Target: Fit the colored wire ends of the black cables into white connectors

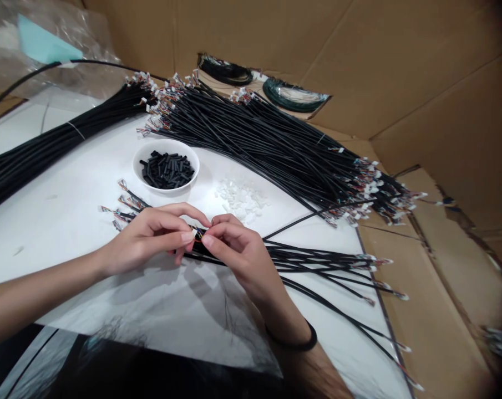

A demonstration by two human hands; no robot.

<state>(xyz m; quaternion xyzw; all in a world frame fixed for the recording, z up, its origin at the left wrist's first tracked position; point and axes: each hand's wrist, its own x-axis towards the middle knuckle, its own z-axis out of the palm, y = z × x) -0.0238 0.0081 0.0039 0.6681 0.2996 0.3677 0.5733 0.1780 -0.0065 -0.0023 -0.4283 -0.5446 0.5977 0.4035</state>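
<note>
My left hand and my right hand meet over a white sheet, fingertips pinching the end of a black sheathed cable. Thin coloured wires show at that end, partly hidden by my fingers. The cable's other end runs right into a loose group of black cables with small connectors at their tips. A few short cable ends lie just beyond my left hand. A black band circles my right wrist.
A white bowl holds black sleeve pieces. Small white connector parts lie in a pile. Large black cable bundles spread behind, and coiled cables sit beyond. Cardboard surrounds the sheet.
</note>
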